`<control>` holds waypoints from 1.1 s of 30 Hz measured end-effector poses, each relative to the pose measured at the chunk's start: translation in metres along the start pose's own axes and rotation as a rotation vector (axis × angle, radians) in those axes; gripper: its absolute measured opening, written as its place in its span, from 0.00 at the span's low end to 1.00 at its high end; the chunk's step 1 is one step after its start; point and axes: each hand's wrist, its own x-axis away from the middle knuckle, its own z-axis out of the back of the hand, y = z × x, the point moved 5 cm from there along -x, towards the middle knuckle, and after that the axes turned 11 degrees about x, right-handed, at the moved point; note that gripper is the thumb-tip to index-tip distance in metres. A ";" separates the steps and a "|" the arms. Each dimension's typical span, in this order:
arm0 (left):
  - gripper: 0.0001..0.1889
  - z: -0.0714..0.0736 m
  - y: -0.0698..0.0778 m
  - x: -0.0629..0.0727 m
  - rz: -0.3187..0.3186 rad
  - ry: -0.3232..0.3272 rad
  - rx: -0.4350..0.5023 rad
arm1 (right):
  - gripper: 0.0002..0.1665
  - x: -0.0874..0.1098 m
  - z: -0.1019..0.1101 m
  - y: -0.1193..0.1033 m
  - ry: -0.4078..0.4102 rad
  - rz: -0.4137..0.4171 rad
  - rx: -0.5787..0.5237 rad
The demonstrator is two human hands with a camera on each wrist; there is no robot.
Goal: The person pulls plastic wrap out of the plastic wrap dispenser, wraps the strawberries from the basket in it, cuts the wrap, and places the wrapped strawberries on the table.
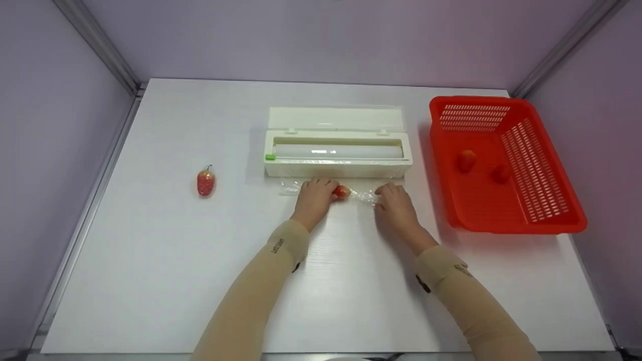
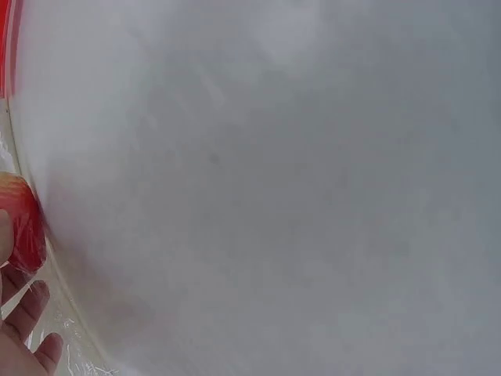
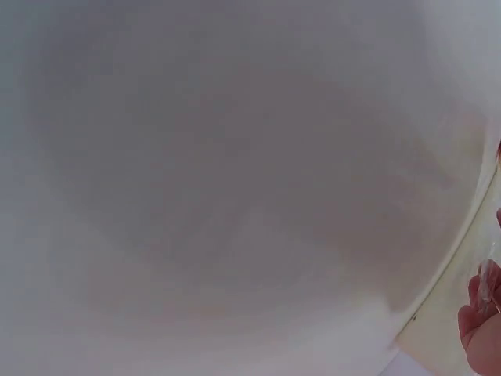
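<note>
My left hand (image 1: 316, 195) grips a red strawberry-like fruit (image 1: 342, 191) with a yellowish end, just in front of the film box. Clear plastic wrap (image 1: 363, 196) surrounds the fruit and runs out on both sides. In the left wrist view, the thumb lies against the fruit (image 2: 22, 227) and the fingers are beneath it. To the right, my right hand (image 1: 396, 205) pinches the gathered end of the wrap; its fingertips show around the film (image 3: 485, 286) in the right wrist view.
Behind the hands stands a white cling film box (image 1: 336, 169), lid raised, with a film roll (image 1: 338, 151) inside. A red strawberry (image 1: 205, 182) in shiny wrap lies on the left of the table. At right, a red basket (image 1: 511, 225) contains two red fruits (image 1: 466, 160).
</note>
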 end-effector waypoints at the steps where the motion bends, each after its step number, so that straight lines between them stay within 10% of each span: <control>1: 0.18 0.000 0.000 -0.001 0.001 -0.002 0.003 | 0.10 0.003 0.002 0.006 0.011 -0.009 0.019; 10: 0.20 0.001 -0.004 -0.003 -0.009 -0.049 -0.010 | 0.11 0.004 0.009 0.030 -0.040 -0.289 -0.261; 18: 0.21 0.001 -0.005 -0.006 -0.039 -0.086 0.025 | 0.08 -0.006 0.004 0.025 0.022 -0.098 0.040; 26: 0.21 0.002 -0.004 -0.009 -0.038 -0.095 -0.003 | 0.12 -0.004 0.003 0.029 0.032 -0.312 -0.062; 33: 0.18 -0.001 -0.005 -0.011 -0.046 -0.081 0.016 | 0.18 -0.009 0.003 -0.033 0.118 0.014 -0.152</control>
